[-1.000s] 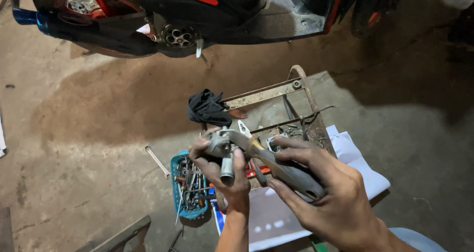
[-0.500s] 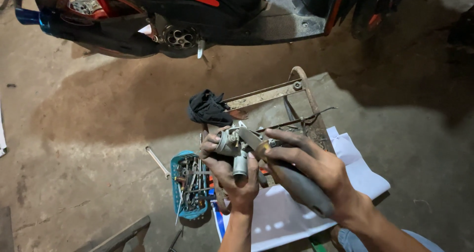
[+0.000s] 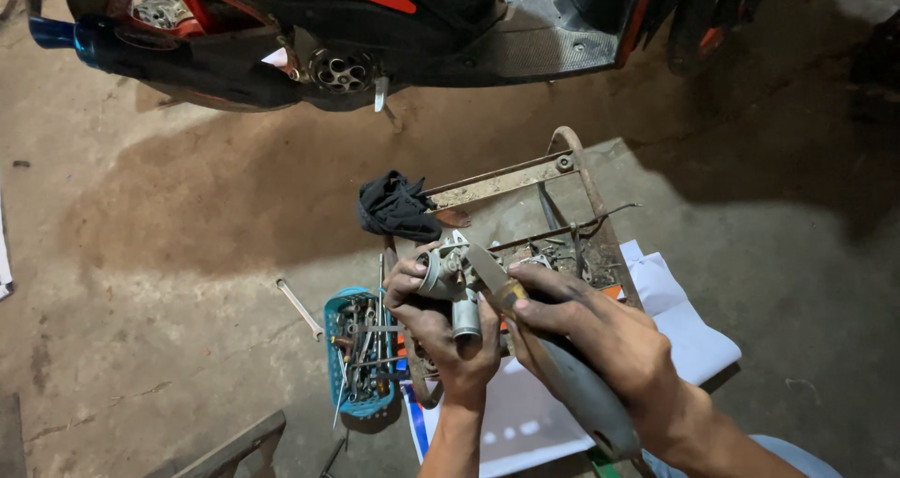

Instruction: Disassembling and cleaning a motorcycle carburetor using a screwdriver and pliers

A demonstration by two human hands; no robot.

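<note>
Both hands busy: left hand (image 3: 441, 323) closed around a grey metal engine part (image 3: 450, 281), held above the blue basket (image 3: 361, 356); right hand (image 3: 600, 342) grips a grey-handled tool (image 3: 572, 384), its tip against the part.

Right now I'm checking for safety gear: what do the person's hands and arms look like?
Both are bare: no gloves, sleeves, watch or rings show on the left hand or right hand. The forearms are uncovered down to the picture's edge, and the fingers look smudged with grime.
</note>
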